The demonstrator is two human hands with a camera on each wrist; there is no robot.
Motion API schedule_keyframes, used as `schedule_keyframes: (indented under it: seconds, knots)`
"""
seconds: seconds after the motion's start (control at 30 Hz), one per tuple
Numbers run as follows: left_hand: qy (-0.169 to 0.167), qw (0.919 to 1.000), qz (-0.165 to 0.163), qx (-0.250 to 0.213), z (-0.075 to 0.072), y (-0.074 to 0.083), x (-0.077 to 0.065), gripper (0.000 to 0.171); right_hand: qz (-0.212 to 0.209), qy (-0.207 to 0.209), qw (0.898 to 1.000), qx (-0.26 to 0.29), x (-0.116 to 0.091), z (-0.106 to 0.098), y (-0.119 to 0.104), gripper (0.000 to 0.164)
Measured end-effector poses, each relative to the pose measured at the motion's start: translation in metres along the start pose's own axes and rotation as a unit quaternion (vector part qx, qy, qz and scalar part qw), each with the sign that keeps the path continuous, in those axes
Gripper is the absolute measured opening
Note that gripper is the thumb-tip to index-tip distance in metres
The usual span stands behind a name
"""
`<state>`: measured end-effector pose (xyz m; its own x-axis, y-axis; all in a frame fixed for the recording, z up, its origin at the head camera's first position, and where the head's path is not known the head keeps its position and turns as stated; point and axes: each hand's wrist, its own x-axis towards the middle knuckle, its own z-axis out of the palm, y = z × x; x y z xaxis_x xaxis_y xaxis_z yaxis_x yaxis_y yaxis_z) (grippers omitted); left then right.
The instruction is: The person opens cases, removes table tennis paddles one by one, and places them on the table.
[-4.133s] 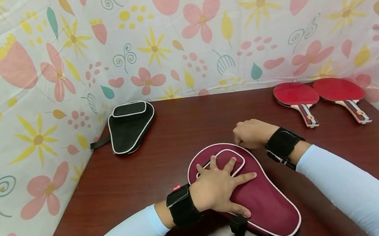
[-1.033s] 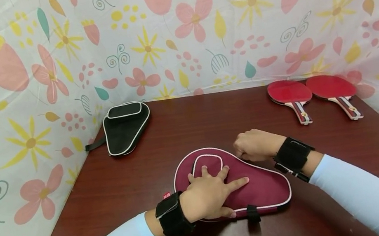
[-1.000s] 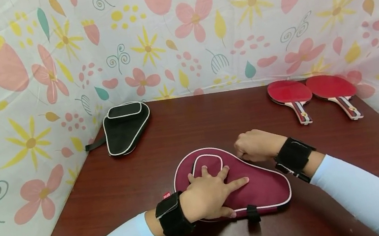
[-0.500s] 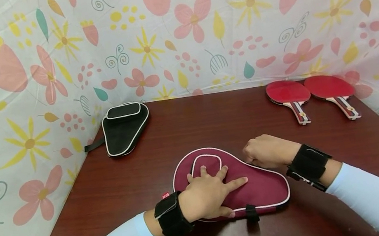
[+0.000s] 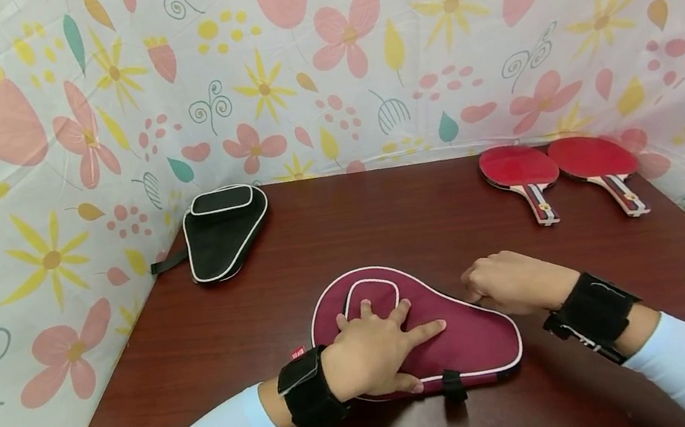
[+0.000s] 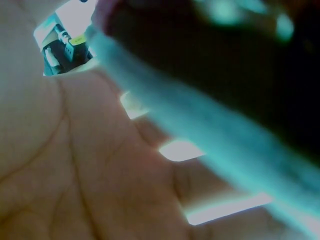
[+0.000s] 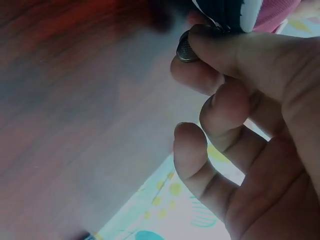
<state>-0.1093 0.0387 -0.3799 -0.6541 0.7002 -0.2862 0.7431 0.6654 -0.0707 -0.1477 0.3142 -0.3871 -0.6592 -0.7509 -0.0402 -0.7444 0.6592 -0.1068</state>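
A maroon table tennis bat case (image 5: 482, 341) with white piping lies on the table, its narrow end toward the right. My left hand (image 5: 372, 352) rests on it with the fingers spread. In the left wrist view the palm (image 6: 85, 160) is close to the blurred pale piping (image 6: 200, 130). At the case's far edge, near the narrow end, is my right hand (image 5: 520, 282). The right wrist view shows its thumb and forefinger pinching a metal zipper pull (image 7: 186, 49); its other fingers are loosely curled. A black strap (image 5: 453, 384) hangs from the near edge.
A black bat case (image 5: 221, 241) with white piping lies at the back left of the brown table (image 5: 344, 221). Two red table tennis bats (image 5: 520, 166) lie at the back right, handles toward me. A flower-patterned cloth (image 5: 350, 53) stands behind the table.
My right hand has slid right and nearer along the case's far edge, pinching the zipper pull. Earlier the case turned, its narrow end swinging from lower right to right. My left hand stays on it.
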Motion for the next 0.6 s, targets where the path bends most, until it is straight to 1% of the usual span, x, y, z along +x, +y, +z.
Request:
schedule_keyframes:
  seconds: [0.17,0.3,0.47,0.5,0.6]
  knots:
    - [-0.003,0.9997,0.019,0.014,-0.005,-0.005,-0.002,0.085,-0.005,0.004,1.000,-0.024,0.002,0.001,-0.001,0.035]
    - [-0.011,0.9983,0.050,0.029,-0.011,-0.013,-0.007,0.085,-0.019,0.011,0.999,-0.046,0.009,0.002,-0.001,0.030]
    - [-0.009,0.9941,0.098,0.047,-0.017,-0.017,-0.015,0.094,-0.021,0.022,0.998,-0.055,0.020,0.003,0.001,0.038]
    - [-0.010,0.9934,0.104,0.049,-0.018,-0.018,-0.017,0.096,-0.021,0.023,0.998,-0.057,0.023,0.004,0.001,0.040]
    - [-0.023,0.9923,0.113,0.043,-0.022,-0.019,-0.021,0.101,-0.023,0.029,0.997,-0.066,0.031,0.003,0.002,0.040]
